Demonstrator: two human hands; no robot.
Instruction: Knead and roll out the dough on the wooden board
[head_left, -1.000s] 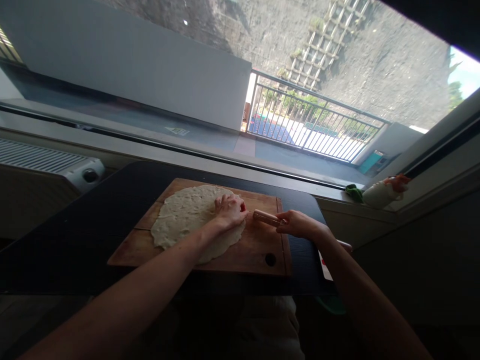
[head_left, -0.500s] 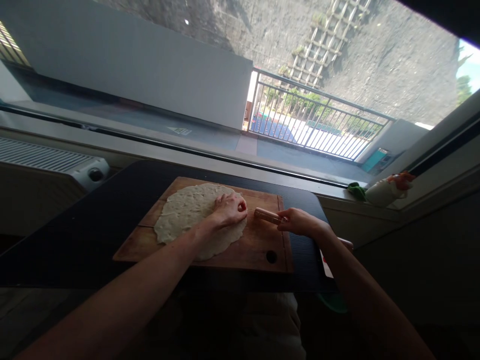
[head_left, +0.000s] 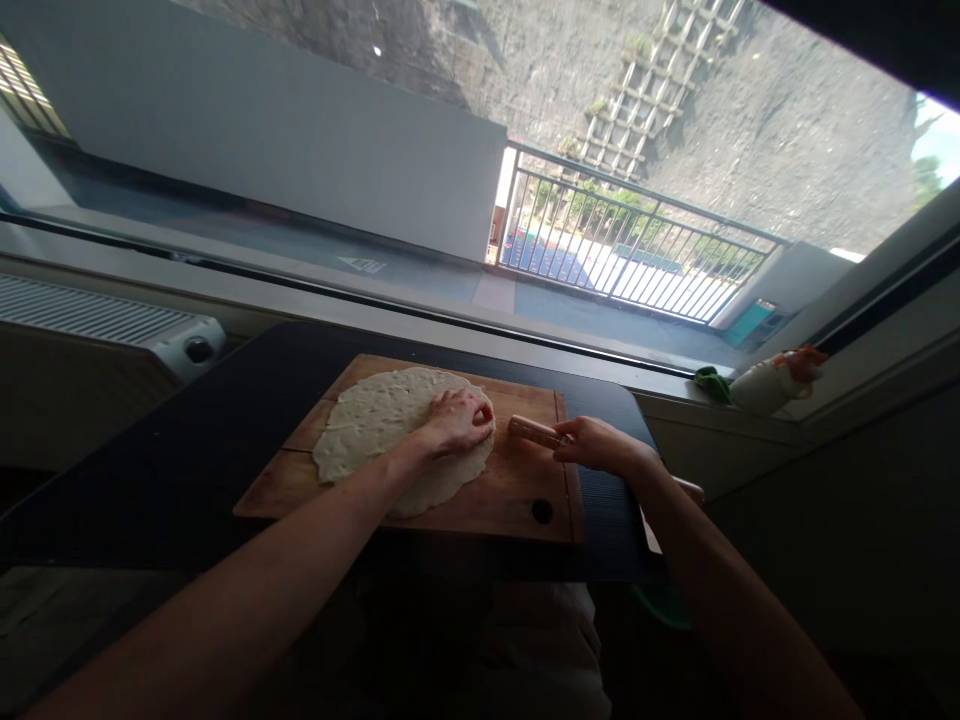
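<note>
A thin, roughly round sheet of dough (head_left: 375, 420) with a bumpy surface lies flat on a wooden cutting board (head_left: 510, 510). My left hand (head_left: 459, 420) rests on its right part, fingers curled and the thumb and forefinger closed at the dough's right edge. Just what sits between those fingertips is hard to see. Right of the dough, my right hand (head_left: 592, 443) is closed round a wooden rolling pin (head_left: 529, 431). The pin's rounded end points left over the board, a short way from the dough, and the rest is hidden by my hand.
The board lies on a dark table (head_left: 187, 450) by a large window. Beyond my right forearm, a wooden end (head_left: 691, 490) and a pale flat item (head_left: 651, 532) show partly. A white jug (head_left: 763, 388) and green cloth (head_left: 712, 384) sit on the sill; a radiator (head_left: 105, 320) is left.
The view has shifted very slightly. Both hands, the dough and the rolling pin keep practically the same positions.
</note>
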